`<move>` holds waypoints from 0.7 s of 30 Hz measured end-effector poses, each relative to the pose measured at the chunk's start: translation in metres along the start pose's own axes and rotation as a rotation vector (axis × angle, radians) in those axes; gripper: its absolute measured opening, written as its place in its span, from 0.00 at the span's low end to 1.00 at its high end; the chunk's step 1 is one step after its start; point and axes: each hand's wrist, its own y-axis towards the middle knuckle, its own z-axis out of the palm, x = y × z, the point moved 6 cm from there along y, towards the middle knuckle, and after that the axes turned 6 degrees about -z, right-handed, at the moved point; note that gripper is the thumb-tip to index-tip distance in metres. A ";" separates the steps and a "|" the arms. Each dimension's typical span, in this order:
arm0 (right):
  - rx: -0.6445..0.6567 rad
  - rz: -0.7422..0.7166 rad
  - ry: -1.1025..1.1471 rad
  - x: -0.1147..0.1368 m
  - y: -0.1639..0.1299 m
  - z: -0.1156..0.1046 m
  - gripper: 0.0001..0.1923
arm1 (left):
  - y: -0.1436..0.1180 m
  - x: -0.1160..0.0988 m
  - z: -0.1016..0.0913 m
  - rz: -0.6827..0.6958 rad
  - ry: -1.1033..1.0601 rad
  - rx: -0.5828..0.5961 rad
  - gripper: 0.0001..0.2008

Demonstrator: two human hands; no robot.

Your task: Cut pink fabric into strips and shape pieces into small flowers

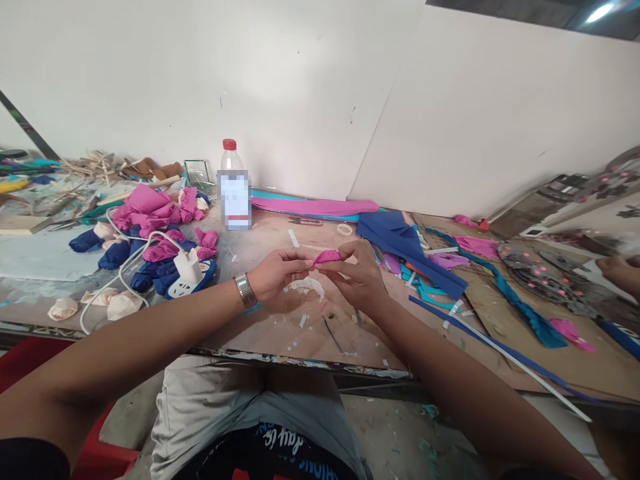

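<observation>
hands (320, 270) together above table (280, 340), fingertips pinching pink foam piece (326, 257)

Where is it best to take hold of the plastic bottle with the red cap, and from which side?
Probably take the bottle around its body below the red cap, coming from the front, the person's side. It stands upright near the wall, with pink foam pieces close on its left. Both hands, left hand and right hand, pinch a pink foam strip.
</observation>
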 end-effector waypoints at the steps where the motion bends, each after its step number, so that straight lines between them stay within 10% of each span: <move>1: -0.021 0.017 0.001 -0.001 -0.001 -0.001 0.08 | 0.000 0.000 0.000 0.007 -0.005 0.007 0.13; 21: 0.131 0.004 0.246 0.007 0.002 0.008 0.09 | -0.004 0.002 0.008 -0.014 0.003 0.115 0.10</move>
